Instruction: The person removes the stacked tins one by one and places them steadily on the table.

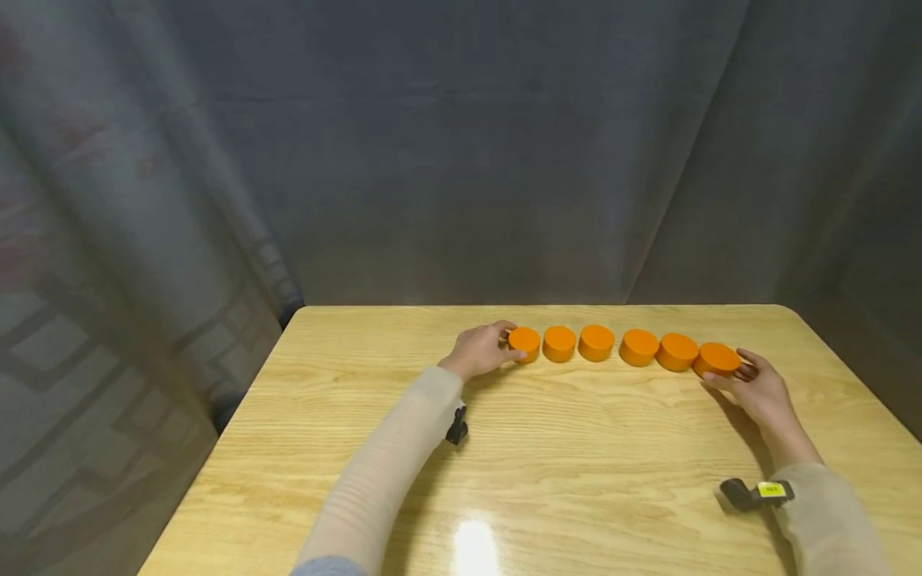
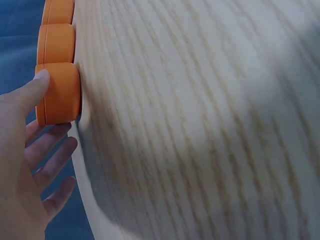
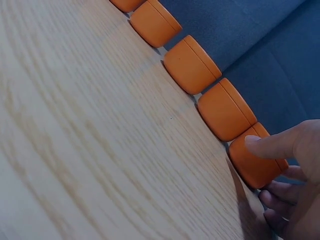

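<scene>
Several round orange lidded containers stand in a slightly bowed row on the table. My left hand [image 1: 481,350] grips the leftmost container [image 1: 524,344], its thumb on the near side and fingers around the far side. In the left wrist view the thumb presses that container [image 2: 60,95] close to its lid seam. At the other end, my right hand [image 1: 758,392] holds the rightmost container [image 1: 717,360] between thumb and fingers. The right wrist view shows this container [image 3: 255,160] touching its neighbour [image 3: 226,111]. Between the held ones stand a middle container [image 1: 596,342] and others, some with small gaps.
The light wood table [image 1: 576,464] ends at a back edge just beyond the row. Behind it hangs a dark grey curtain [image 1: 461,176], with another patterned curtain [image 1: 108,320] at the left. Small black wrist cameras [image 1: 457,426] sit on both sleeves.
</scene>
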The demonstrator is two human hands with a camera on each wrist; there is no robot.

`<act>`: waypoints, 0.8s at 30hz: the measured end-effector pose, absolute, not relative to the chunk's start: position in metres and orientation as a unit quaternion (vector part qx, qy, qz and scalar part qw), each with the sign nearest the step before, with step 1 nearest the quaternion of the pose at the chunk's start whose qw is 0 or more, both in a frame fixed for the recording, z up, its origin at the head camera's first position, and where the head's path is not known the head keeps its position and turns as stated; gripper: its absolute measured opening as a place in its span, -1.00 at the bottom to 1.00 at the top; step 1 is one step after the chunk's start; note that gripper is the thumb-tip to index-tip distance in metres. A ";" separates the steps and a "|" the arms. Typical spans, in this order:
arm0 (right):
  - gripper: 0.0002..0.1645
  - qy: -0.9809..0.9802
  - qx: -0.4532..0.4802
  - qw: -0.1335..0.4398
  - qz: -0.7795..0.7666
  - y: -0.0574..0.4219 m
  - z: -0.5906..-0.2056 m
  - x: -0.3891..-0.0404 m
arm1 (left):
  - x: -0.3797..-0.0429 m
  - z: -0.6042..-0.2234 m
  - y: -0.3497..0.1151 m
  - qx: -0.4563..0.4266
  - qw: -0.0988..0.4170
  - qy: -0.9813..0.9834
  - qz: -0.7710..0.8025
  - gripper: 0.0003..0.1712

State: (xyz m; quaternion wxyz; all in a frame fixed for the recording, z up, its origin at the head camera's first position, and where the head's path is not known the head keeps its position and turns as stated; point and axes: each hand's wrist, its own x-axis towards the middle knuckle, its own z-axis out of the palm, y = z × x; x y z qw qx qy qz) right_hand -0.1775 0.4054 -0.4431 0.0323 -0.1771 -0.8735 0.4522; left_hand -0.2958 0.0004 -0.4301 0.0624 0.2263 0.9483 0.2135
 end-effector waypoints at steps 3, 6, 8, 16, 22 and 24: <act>0.07 -0.870 -0.179 0.029 0.458 0.403 -0.443 -0.178 | -0.296 -0.431 -0.001 0.221 0.067 0.949 0.215 -0.25; 0.06 -0.869 -0.178 0.030 0.460 0.402 -0.443 -0.178 | -0.296 -0.431 -0.002 0.224 0.070 0.948 0.214 -0.24; 0.05 -0.869 -0.174 0.031 0.462 0.402 -0.444 -0.178 | -0.296 -0.430 -0.003 0.226 0.077 0.946 0.217 -0.22; 0.05 -0.870 -0.176 0.029 0.459 0.405 -0.444 -0.179 | -0.293 -0.433 -0.009 0.229 0.099 0.942 0.223 -0.17; 0.04 -0.869 -0.171 0.041 0.463 0.405 -0.441 -0.177 | -0.284 -0.429 -0.015 0.220 0.099 0.936 0.257 -0.27; 0.02 -0.861 -0.171 0.049 0.476 0.404 -0.440 -0.176 | -0.280 -0.426 -0.018 0.213 0.088 0.937 0.263 -0.31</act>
